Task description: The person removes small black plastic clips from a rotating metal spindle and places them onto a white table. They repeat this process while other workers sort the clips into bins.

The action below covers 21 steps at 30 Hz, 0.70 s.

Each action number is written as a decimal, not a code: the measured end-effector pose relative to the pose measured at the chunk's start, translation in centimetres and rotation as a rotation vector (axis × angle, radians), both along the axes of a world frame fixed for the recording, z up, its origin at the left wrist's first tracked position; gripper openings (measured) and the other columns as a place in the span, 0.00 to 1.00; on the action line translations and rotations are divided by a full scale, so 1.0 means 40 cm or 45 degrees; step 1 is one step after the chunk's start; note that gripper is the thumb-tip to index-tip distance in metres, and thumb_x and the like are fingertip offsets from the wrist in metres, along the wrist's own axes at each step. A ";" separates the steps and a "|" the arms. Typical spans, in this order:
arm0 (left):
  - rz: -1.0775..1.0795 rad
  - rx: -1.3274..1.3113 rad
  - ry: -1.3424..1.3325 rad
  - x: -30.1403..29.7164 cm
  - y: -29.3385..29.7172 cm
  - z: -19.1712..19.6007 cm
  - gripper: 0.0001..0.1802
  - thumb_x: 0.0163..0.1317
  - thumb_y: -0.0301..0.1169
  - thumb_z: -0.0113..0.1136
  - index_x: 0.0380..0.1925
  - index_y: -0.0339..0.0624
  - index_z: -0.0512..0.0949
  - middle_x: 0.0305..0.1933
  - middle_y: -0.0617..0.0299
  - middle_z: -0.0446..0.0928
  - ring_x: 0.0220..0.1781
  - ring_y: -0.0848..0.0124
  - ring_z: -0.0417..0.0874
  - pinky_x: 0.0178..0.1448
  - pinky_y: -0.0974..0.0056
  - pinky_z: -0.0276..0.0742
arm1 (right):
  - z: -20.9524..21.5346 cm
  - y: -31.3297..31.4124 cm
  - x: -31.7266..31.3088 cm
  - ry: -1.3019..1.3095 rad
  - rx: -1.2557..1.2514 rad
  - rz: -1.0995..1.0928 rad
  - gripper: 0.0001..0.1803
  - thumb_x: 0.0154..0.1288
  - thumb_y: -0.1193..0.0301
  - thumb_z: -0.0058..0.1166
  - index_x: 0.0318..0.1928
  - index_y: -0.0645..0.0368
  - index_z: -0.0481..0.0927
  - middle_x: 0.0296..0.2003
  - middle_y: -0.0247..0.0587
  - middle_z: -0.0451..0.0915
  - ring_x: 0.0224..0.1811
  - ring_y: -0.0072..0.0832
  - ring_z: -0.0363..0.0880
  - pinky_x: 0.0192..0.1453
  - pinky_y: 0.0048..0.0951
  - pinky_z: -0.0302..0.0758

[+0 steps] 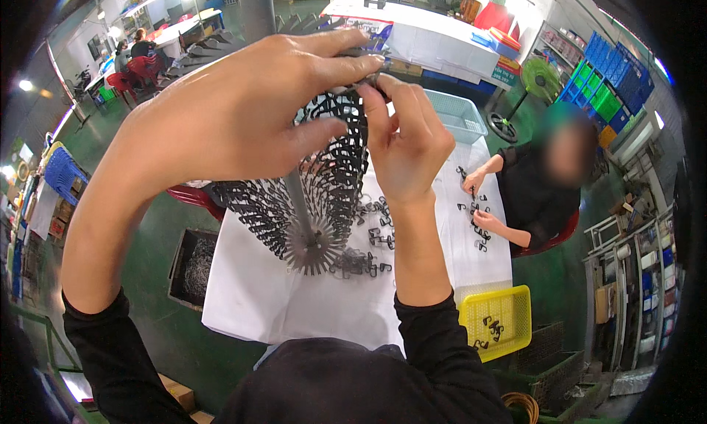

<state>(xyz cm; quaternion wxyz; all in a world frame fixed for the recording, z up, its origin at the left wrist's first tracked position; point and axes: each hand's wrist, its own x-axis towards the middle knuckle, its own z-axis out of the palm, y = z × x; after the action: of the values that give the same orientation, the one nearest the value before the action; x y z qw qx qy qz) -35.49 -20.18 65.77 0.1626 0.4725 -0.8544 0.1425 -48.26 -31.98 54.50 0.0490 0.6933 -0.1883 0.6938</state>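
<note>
A tall rack on a grey metal pole (259, 12) stands in front of me, its tiers of radiating prongs densely hung with small black pieces (335, 140). At the base is a ring of bare metal prongs (313, 251). My left hand (258, 104) reaches across the rack's top, fingers stretched out and fingertips by the upper prongs, thumb apart. Beside those fingertips my right hand (405, 133) pinches a small dark piece (372, 82) at the rack's upper edge. The fingers partly hide its shape. Loose black hook-shaped pieces (379, 236) lie on the white table near the base.
Across the white-covered table (294, 313), a co-worker's hands (486, 218) handle similar pieces. A yellow basket (519, 295) holding several pieces is at the right front, a pale blue basket (456, 115) at the back. A dark crate (193, 266) stands on the floor at left.
</note>
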 end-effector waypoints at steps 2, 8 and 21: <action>0.046 0.060 -0.016 0.001 0.002 0.013 0.35 0.53 0.27 0.68 0.63 0.33 0.68 0.67 0.40 0.66 0.71 0.48 0.66 0.70 0.53 0.65 | -0.001 0.011 0.012 -0.025 0.044 -0.052 0.07 0.59 0.66 0.65 0.36 0.53 0.82 0.25 0.33 0.80 0.17 0.33 0.75 0.22 0.28 0.69; 0.166 -0.108 -0.380 -0.022 -0.025 -0.001 0.25 0.56 0.23 0.62 0.55 0.30 0.74 0.60 0.41 0.73 0.63 0.49 0.73 0.67 0.56 0.69 | -0.014 0.029 0.039 -0.158 0.148 0.039 0.04 0.62 0.71 0.62 0.36 0.56 0.83 0.26 0.36 0.81 0.18 0.30 0.76 0.22 0.26 0.69; 0.077 -0.112 -0.024 0.012 -0.008 -0.025 0.30 0.53 0.13 0.56 0.60 0.40 0.73 0.63 0.45 0.71 0.64 0.48 0.72 0.64 0.53 0.71 | -0.142 -0.242 -0.198 -0.116 1.056 0.723 0.10 0.69 0.65 0.57 0.40 0.59 0.84 0.27 0.33 0.83 0.17 0.09 0.62 0.20 0.15 0.57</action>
<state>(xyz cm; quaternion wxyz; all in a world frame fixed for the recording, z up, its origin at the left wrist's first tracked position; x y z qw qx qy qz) -35.01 -20.52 64.78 0.1709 0.4890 -0.8341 0.1894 -56.17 -41.65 48.84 -0.4295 0.6473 -0.2539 0.5762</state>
